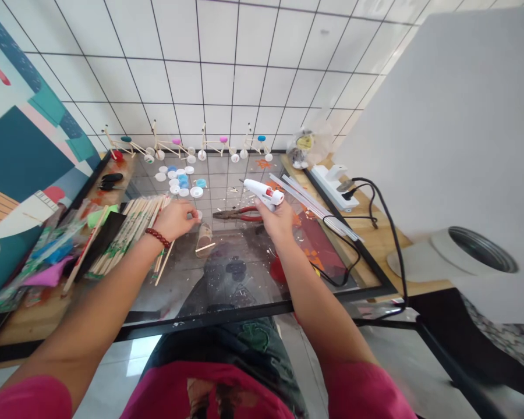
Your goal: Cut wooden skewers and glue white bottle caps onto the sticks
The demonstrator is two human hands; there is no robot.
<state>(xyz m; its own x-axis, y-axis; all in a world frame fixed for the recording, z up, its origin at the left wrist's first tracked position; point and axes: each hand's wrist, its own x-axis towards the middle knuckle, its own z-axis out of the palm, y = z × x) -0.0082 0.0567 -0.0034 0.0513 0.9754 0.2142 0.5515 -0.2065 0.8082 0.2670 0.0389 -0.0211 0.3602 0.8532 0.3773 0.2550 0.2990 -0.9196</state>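
Note:
My right hand point(279, 222) grips a white glue gun point(264, 192) with a red tip, held above the glass table point(227, 279); its black cord runs off to the right. My left hand point(174, 219) rests on the glass with fingers pinched on a small white bottle cap point(198, 215). Just below that hand lies a short stick point(205, 247) on a small clear piece. A red-handled pair of pliers point(240, 215) lies between my two hands. A red bead bracelet circles my left wrist.
A bundle of chopsticks point(126, 233) lies left of my left hand. Several bottle caps point(179, 179) sit further back. Small stick bicycles point(192, 148) line the tiled wall. Glue sticks point(314, 205) and a power strip point(334, 186) lie at the right. Coloured craft packets point(48, 256) crowd the left edge.

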